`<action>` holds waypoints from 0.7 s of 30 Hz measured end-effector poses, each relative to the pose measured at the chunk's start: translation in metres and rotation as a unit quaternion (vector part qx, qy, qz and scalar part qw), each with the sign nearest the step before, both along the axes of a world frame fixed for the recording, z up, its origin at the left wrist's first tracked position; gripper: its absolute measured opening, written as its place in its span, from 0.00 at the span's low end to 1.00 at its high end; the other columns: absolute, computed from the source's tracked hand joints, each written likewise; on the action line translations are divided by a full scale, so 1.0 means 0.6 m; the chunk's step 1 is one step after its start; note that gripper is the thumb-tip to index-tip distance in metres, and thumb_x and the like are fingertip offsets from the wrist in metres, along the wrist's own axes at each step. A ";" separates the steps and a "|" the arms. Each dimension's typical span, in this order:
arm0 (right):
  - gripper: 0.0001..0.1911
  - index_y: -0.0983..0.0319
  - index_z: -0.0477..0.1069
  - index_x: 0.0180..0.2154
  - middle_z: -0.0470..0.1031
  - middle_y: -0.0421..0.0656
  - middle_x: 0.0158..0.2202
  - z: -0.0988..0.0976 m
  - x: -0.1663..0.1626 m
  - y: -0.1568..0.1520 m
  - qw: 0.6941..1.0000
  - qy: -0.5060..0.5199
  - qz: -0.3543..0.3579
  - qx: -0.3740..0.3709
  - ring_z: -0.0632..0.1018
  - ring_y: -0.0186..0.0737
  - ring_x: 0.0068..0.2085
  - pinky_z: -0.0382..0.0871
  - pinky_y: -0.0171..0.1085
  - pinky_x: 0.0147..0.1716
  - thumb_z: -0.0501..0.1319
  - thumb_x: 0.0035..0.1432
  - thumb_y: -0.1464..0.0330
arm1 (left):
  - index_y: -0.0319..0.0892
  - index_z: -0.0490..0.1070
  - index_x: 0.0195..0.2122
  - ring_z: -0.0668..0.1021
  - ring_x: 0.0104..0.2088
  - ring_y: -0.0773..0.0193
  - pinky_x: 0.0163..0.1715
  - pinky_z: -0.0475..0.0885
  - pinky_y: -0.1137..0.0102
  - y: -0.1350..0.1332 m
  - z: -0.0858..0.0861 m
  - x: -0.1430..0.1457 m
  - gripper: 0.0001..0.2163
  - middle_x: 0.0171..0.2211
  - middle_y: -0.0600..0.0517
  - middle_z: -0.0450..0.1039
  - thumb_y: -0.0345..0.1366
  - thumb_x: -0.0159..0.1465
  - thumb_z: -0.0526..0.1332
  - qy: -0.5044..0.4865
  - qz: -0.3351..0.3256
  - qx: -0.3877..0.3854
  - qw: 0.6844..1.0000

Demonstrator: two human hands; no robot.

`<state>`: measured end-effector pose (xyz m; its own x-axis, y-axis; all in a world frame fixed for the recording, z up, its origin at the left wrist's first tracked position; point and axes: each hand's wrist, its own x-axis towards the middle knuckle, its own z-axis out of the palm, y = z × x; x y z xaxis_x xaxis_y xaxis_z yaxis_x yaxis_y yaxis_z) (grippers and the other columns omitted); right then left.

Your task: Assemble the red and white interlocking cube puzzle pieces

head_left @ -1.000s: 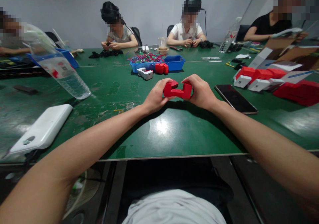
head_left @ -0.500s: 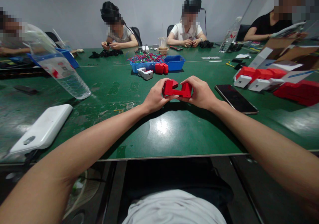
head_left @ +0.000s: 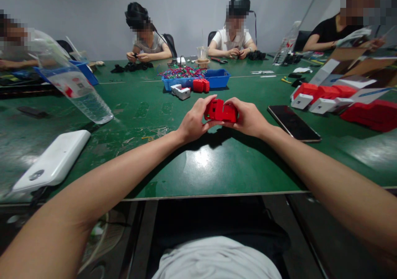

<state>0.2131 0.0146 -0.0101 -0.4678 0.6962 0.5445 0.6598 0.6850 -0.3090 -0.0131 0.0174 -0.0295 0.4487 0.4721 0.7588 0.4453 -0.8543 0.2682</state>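
Note:
Between my hands, just above the green table, is a red plastic housing (head_left: 219, 110) with a notch in its upper edge. My left hand (head_left: 196, 120) grips its left end, thumb below and fingers on top. On the right end, my right hand (head_left: 248, 115) is closed in the same way. Parts of the housing are covered by my fingers. Beyond it lie a white plastic housing (head_left: 180, 91) and another red housing (head_left: 201, 85), in front of a blue tray (head_left: 228, 80) with a tangle of coloured wires (head_left: 182, 72).
A phone (head_left: 294, 123) lies right of my hands. Further right are several red and white housings (head_left: 322, 97) beside an opened carton (head_left: 344, 64). At left stand a tilted water bottle (head_left: 82, 89) and a white power bank-like device (head_left: 52, 161). Other people sit around the table.
The red housing has been turned in my hands, so a different side, with openings, now faces me. Both hands still hold it in nearly the same place.

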 end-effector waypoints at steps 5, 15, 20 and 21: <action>0.25 0.59 0.66 0.47 0.79 0.47 0.41 -0.005 0.002 0.004 1.000 -0.004 0.005 -0.001 0.79 0.49 0.37 0.68 0.41 0.35 0.68 0.45 0.65 | 0.42 0.57 0.63 0.76 0.51 0.55 0.49 0.75 0.60 -0.006 0.002 0.004 0.30 0.52 0.41 0.71 0.50 0.65 0.63 0.025 -0.057 0.071 0.996; 0.18 0.59 0.67 0.41 0.78 0.48 0.38 -0.007 -0.002 0.004 0.999 -0.013 0.044 0.002 0.78 0.49 0.37 0.69 0.42 0.36 0.67 0.47 0.64 | 0.40 0.59 0.62 0.77 0.51 0.54 0.50 0.76 0.59 -0.009 0.003 0.006 0.31 0.52 0.40 0.72 0.53 0.64 0.63 0.079 -0.033 0.100 0.991; 0.18 0.59 0.68 0.40 0.78 0.48 0.39 -0.006 -0.001 0.003 0.998 -0.024 0.066 -0.004 0.77 0.47 0.36 0.68 0.41 0.36 0.67 0.49 0.61 | 0.39 0.61 0.58 0.78 0.47 0.55 0.47 0.76 0.59 -0.010 0.003 0.008 0.28 0.49 0.40 0.73 0.53 0.64 0.62 0.081 -0.047 0.088 0.992; 0.17 0.60 0.68 0.40 0.77 0.48 0.38 -0.006 -0.001 0.002 0.997 -0.030 0.073 -0.008 0.77 0.47 0.36 0.68 0.41 0.36 0.67 0.49 0.60 | 0.39 0.61 0.57 0.78 0.47 0.55 0.46 0.76 0.60 -0.010 0.004 0.008 0.28 0.48 0.40 0.73 0.53 0.65 0.61 0.078 -0.049 0.088 0.992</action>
